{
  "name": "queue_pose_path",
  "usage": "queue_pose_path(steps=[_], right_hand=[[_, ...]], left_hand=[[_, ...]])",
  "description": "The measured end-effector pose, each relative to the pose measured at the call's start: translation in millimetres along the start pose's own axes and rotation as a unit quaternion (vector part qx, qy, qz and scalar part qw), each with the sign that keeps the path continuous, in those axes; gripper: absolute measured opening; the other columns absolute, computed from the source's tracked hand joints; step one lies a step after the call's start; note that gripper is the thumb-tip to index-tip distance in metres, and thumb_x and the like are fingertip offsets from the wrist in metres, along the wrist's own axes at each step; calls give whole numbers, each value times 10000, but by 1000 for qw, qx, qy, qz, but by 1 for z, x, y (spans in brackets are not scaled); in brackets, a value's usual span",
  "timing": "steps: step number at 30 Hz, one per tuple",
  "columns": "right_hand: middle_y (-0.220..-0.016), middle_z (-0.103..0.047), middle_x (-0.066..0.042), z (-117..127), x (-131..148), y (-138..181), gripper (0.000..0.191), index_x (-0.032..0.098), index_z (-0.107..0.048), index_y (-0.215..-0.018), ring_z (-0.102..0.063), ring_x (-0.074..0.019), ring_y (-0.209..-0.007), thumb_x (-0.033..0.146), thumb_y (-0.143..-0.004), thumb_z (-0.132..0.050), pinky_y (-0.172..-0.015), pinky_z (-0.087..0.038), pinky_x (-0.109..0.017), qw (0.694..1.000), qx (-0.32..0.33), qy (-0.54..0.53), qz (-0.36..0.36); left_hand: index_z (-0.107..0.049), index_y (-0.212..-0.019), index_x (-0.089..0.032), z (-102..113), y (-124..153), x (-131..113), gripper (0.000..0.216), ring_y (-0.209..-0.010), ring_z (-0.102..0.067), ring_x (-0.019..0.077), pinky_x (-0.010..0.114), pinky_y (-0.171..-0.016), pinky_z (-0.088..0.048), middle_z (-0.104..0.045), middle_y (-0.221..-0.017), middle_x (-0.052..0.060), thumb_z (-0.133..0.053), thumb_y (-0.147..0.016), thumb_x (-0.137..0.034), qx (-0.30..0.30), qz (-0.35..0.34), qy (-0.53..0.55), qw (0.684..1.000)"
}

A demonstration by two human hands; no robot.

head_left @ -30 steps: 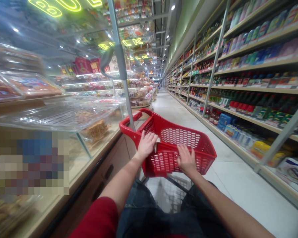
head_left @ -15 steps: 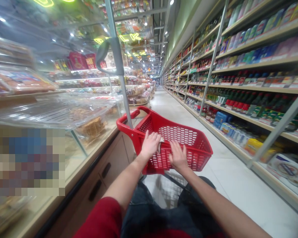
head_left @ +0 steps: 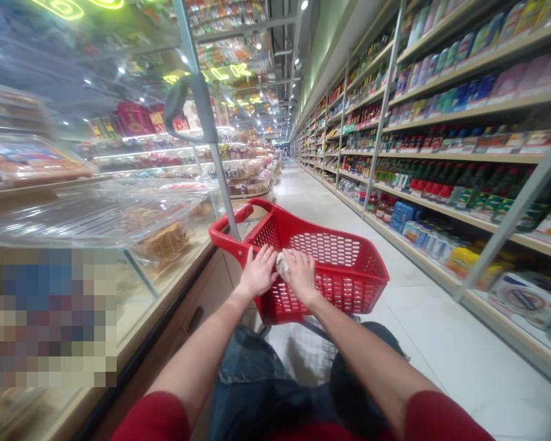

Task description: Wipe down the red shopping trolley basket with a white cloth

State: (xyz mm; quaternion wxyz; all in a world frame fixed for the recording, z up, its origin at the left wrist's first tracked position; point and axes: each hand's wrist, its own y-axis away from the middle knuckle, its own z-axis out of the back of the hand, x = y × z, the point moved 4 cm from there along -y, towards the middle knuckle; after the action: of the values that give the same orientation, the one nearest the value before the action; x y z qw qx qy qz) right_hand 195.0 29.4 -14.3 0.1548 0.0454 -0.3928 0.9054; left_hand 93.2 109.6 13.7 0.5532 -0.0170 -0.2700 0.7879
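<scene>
A red plastic shopping cart basket (head_left: 340,245) with perforated sides stands in front of me. My right hand (head_left: 300,277) lies over its near rim, fingers curled over a crumpled white wipe (head_left: 282,263). Whether the wipe is cloth or paper I cannot tell. Just left of it, my left hand (head_left: 258,272) rests on the same rim near the handle end, its fingers stretched forward and slightly apart. The left fingertips are close to the wipe. The cart's red handle (head_left: 218,236) curves off to the left, clear of both hands.
A glass-sided display counter (head_left: 140,269) with packaged food runs close along my left. A metal pole with a grey hooked holder (head_left: 204,107) rises by the cart handle. Stocked shelves (head_left: 441,202) line the right side. Pale tiled floor (head_left: 422,318) stretches between them.
My right hand has moved left along the rim onto the white wipe, which was at my left hand before. My left hand has shifted slightly left and down. The view has turned slightly.
</scene>
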Motion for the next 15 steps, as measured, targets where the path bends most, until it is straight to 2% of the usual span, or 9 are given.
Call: queue_pose_path(steps=[2,4,7,9,13,15], right_hand=[[-1159,-529,-89,1,-6,-3,442,240,-478,-1217,-436,-231,-1044,170,-781,-495,-940,-272,-437,1000,0,11,-4],[-1198,-510,-84,-1,-13,-3,405,254,-515,-1177,-419,-235,-1082,154,-785,-484,-948,-260,-443,1000,1,29,-1],[-1319,-435,-66,-5,-29,3,431,256,-488,-1205,-345,-237,-1195,136,-793,-447,-983,-208,-479,999,8,47,18],[-1330,-436,-50,-5,-45,11,453,255,-465,-1227,-346,-222,-1211,124,-796,-416,-996,-188,-492,998,19,52,26],[-1312,-461,-68,7,-80,32,490,233,-458,-1241,-373,-225,-1203,113,-770,-396,-999,-184,-493,997,13,78,-13],[-1328,-436,-100,11,-87,37,492,204,-429,-1269,-349,-243,-1221,166,-779,-406,-996,-186,-496,995,-6,88,-38]], left_hand=[[-383,-1300,-139,-2,-1,-4,544,-1306,-249,257,524,-1064,-113,-363,-1383,114,-445,-788,-310,4,11,-2,1000],[-370,-1309,-129,-4,-4,-8,566,-1314,-228,264,522,-1064,-115,-338,-1396,117,-456,-771,-287,12,23,-4,1000],[-351,-1321,-131,-3,-9,-12,607,-1317,-211,280,533,-1059,-114,-322,-1403,123,-477,-745,-275,27,39,-5,999],[-341,-1326,-135,-1,-11,-15,612,-1316,-214,278,539,-1057,-107,-322,-1403,124,-473,-742,-264,39,47,-6,998],[-329,-1328,-125,0,-13,-19,622,-1322,-197,269,537,-1057,-109,-307,-1411,122,-471,-733,-237,54,69,-7,996],[-326,-1329,-124,0,-13,-22,638,-1326,-181,272,532,-1059,-108,-302,-1413,125,-486,-725,-249,52,74,-7,996]])
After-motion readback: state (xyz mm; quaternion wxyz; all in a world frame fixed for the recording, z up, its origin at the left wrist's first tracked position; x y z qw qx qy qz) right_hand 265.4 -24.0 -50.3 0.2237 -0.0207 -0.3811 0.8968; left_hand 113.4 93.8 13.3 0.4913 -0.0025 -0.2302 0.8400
